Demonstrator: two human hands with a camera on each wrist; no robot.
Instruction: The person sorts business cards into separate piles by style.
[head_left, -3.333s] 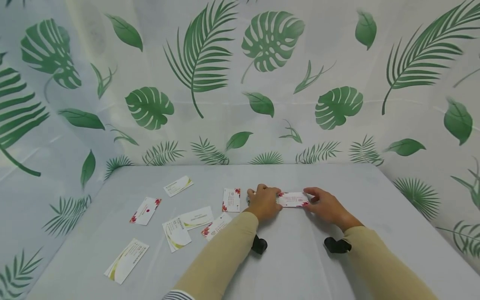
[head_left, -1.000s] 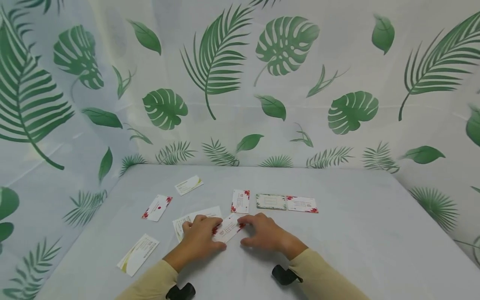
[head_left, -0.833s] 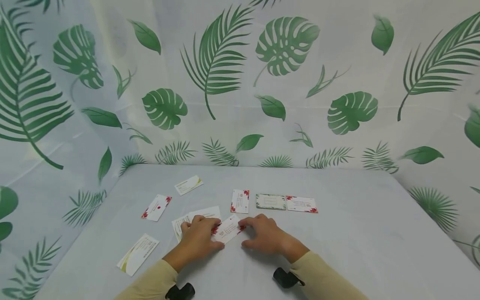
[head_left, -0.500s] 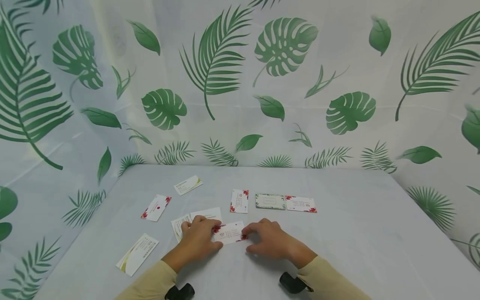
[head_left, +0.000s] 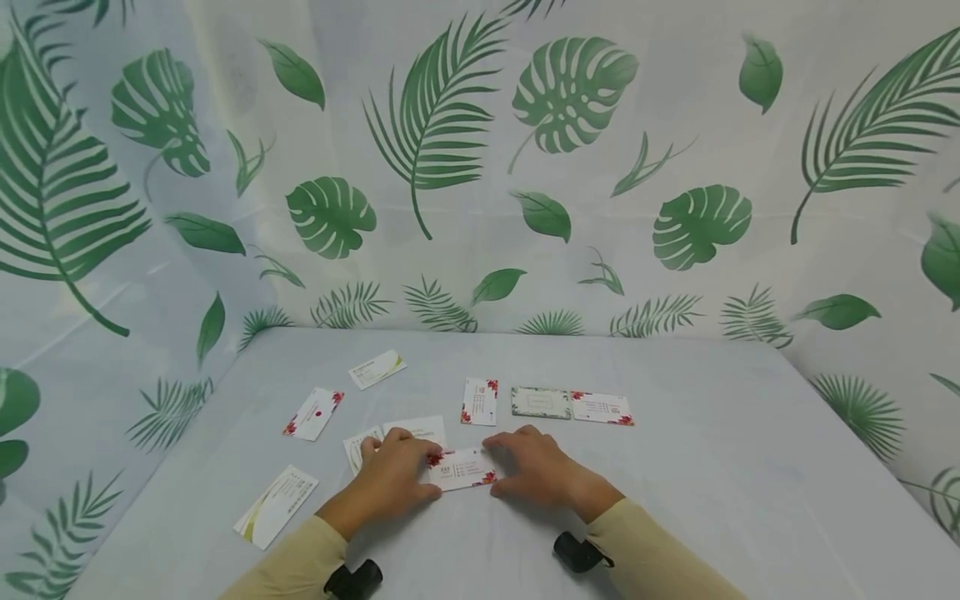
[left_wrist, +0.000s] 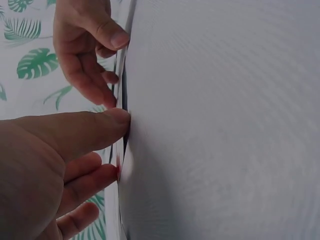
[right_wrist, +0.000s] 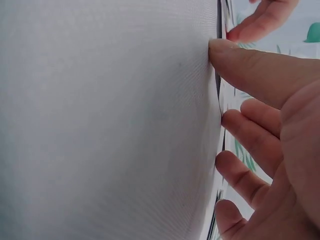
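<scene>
A white business card (head_left: 465,469) with red flowers at its corners lies almost level in front of me. My left hand (head_left: 393,479) pinches its left end, index finger at the far corner and thumb at the near one. At the right end, my right hand (head_left: 540,471) holds it likewise between index finger and thumb. The left wrist view catches the card edge-on, with my right hand (left_wrist: 87,47) beyond it. Partly covered by my left hand are a white card (head_left: 423,428) and a yellow-green curved one (head_left: 356,451).
Farther back, a red-flowered card (head_left: 478,402) stands lengthwise beside a green-bordered card (head_left: 540,402) and another red-flowered card (head_left: 602,408), set end to end. On the left lie a red-dot card (head_left: 315,414), a yellow-green card (head_left: 377,369) and overlapping yellow-green cards (head_left: 275,506).
Both hands have left the end-to-end pair at the back right and come nearer, to the left. Between them, the red-flowered business card has turned clockwise from slanted to nearly level.
</scene>
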